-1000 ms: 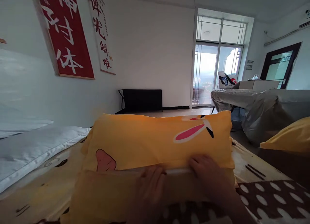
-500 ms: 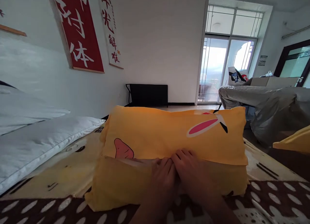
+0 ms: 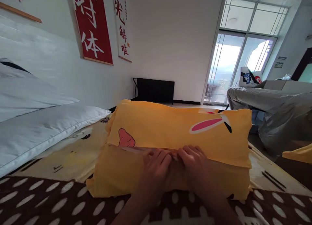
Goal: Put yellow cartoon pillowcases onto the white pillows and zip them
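Yellow pillow: left hand and right hand, close together, curl at the opening's edge, grip closure unclear; even tension should limit creasing.

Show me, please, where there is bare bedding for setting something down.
Cream cover shows between the lower white pillow and the yellow pillow; nearer, brown dotted cover borders it. A smaller cream patch lies right of the yellow pillow. Crowded: the yellow pillow's middle, where the left grip and right grip sit close together.
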Available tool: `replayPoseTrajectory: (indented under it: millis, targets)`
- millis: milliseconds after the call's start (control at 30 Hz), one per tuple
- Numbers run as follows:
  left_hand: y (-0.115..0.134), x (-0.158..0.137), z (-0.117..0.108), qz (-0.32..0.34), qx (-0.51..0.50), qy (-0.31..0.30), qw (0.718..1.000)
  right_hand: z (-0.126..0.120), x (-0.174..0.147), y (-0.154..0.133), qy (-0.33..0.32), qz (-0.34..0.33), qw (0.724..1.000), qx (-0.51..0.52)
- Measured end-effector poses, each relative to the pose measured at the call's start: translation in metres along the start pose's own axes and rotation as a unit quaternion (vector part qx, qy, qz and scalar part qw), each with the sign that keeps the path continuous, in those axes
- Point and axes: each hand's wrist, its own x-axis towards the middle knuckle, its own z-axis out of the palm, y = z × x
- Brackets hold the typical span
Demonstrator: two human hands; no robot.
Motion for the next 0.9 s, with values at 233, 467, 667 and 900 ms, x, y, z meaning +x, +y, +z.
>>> replayPoseTrajectory:
  millis: [233, 467, 667, 900]
  targets:
    - [-0.014, 0.004, -0.016, -0.038, 0.072, -0.054, 0.995, 0.002, 0.003, 0.004, -0.027, -0.022, 0.999, 0.027]
    - [-0.028, 0.006, -0.033, -0.043, 0.172, -0.090, 0.980, 0.006, 0.001, 0.002, -0.030, -0.030, 0.999, 0.033]
    - [-0.036, 0.008, -0.045, -0.059, 0.136, -0.098, 0.984, 0.008, 0.002, 0.002, -0.022, -0.015, 0.999, 0.039]
    - [-0.029, 0.008, -0.055, -0.015, 0.105, -0.113, 0.988, 0.017, 0.002, -0.031, 0.053, -0.058, 0.991, 0.104]
